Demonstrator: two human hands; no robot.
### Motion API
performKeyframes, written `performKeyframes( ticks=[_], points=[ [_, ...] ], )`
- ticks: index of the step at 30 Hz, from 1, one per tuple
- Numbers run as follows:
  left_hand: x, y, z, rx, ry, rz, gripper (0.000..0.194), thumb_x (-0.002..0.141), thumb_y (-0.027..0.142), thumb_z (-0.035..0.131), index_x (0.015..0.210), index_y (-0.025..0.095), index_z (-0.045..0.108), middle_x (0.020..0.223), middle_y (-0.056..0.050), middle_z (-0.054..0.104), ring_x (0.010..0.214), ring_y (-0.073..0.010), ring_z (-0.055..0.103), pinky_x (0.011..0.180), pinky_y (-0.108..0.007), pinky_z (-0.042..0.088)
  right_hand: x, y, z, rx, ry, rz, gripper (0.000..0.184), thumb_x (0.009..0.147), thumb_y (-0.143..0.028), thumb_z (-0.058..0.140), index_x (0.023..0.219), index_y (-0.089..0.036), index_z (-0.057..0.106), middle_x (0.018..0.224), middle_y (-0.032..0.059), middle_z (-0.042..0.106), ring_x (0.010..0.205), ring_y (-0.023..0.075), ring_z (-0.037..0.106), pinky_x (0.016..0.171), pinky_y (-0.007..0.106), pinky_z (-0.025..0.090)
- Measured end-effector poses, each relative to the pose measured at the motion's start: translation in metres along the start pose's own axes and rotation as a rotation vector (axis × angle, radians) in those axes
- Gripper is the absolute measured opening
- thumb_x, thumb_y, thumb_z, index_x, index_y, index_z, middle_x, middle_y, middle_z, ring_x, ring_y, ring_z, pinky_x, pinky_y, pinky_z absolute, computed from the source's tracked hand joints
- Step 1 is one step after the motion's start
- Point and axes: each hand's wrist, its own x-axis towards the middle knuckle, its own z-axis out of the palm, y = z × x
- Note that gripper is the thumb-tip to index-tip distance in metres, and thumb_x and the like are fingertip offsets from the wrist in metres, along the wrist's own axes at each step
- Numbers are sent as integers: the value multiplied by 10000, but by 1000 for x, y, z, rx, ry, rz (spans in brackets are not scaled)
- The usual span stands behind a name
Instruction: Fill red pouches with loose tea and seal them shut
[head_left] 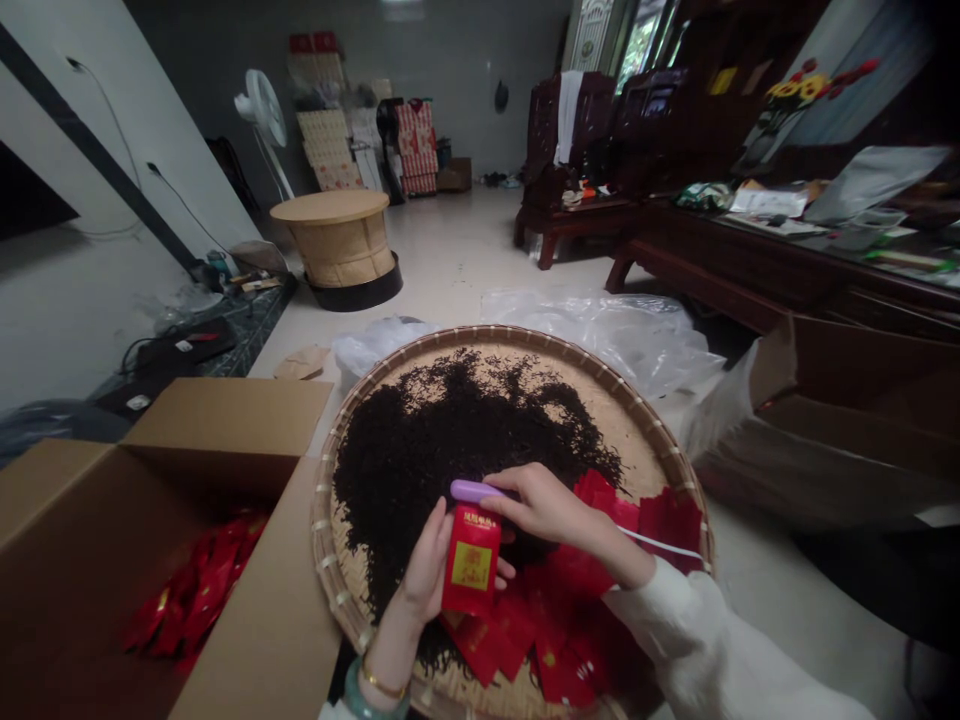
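My left hand (429, 560) holds a small red tea packet (469, 570) upright, its gold label facing me. My right hand (544, 503) grips a purple handheld bag sealer (472, 491), which lies across the packet's top edge. A white cord (660, 543) runs from beneath my right wrist to the right rim. Below both hands, a round woven bamboo tray (637, 395) carries a wide heap of dark loose tea leaves (420, 430). Several flat red packets (559, 640) lie on its near right part, partly hidden by my right forearm.
An open cardboard box (255, 600) at the left contains several red packets (199, 590). Another open box (825, 400) stands right of the tray. Plastic sheeting (607, 325) lies behind the tray. Farther off are a round wooden-topped stand (337, 240), a fan (264, 110) and dark wooden furniture (697, 250).
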Motion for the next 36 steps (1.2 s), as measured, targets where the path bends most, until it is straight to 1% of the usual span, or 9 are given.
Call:
performKeyframes(
  ticks=[5, 9, 12, 16, 20, 24, 27, 31, 36],
  points=[
    [1, -1, 0, 2, -4, -18, 606, 911, 576, 301, 1205, 118, 569, 1011, -180, 715, 661, -268, 708, 575, -359, 547, 0, 1, 1, -24, 1, -5, 371, 919, -414, 455, 704, -159, 618, 624, 1, 607, 553, 105, 478, 533, 224, 267],
    [2, -3, -2, 17, -8, -12, 639, 893, 609, 316, 1251, 126, 533, 1007, -178, 720, 685, -273, 709, 583, -357, 545, 0, 2, 2, -27, 2, -5, 377, 922, -418, 450, 716, -156, 626, 623, 0, 609, 549, 103, 481, 531, 223, 270],
    [2, -2, -2, 40, 11, -20, 671, 863, 656, 331, 1226, 135, 550, 982, -173, 724, 683, -272, 705, 586, -359, 541, 0, 0, 1, -19, 0, -4, 351, 918, -403, 462, 736, -156, 633, 648, 5, 628, 561, 108, 501, 538, 221, 283],
    [1, 1, 2, 47, 52, -24, 670, 834, 685, 367, 1179, 152, 583, 939, -155, 728, 698, -273, 703, 606, -367, 541, -1, -3, 0, 7, -20, 12, 321, 916, -373, 474, 736, -164, 638, 610, 0, 630, 556, 116, 517, 540, 219, 300],
    [1, 2, 3, 40, 56, -42, 684, 842, 684, 346, 1222, 156, 558, 923, -144, 734, 688, -266, 704, 616, -366, 543, -1, -3, 1, 16, -26, 20, 301, 912, -354, 485, 739, -163, 641, 598, -2, 631, 551, 116, 527, 539, 216, 303],
    [2, 0, 2, 49, 51, -64, 730, 870, 671, 261, 1232, 102, 540, 842, -159, 742, 581, -247, 690, 563, -344, 531, -1, -1, 2, -10, -17, 7, 304, 909, -361, 490, 743, -159, 645, 645, 5, 643, 582, 116, 539, 552, 215, 300],
    [3, -2, 1, 62, 56, -75, 752, 881, 661, 229, 1224, 66, 538, 778, -160, 742, 526, -233, 677, 536, -322, 517, -1, 0, 3, -11, -18, 8, 304, 910, -363, 486, 762, -159, 657, 664, 6, 647, 589, 114, 538, 553, 213, 296],
    [3, -3, 0, 79, 59, -108, 800, 870, 680, 220, 1187, 28, 558, 714, -159, 736, 499, -227, 668, 539, -313, 509, -1, 0, 3, -9, -17, 17, 283, 906, -345, 495, 786, -160, 671, 682, 12, 659, 596, 117, 542, 554, 213, 296],
    [3, -3, -2, 68, 52, -131, 819, 858, 698, 217, 1114, 19, 599, 626, -146, 715, 495, -233, 664, 540, -314, 506, -2, 1, 3, -16, -21, 14, 295, 907, -357, 492, 769, -160, 661, 675, 14, 657, 593, 119, 546, 552, 213, 296]
  ],
)
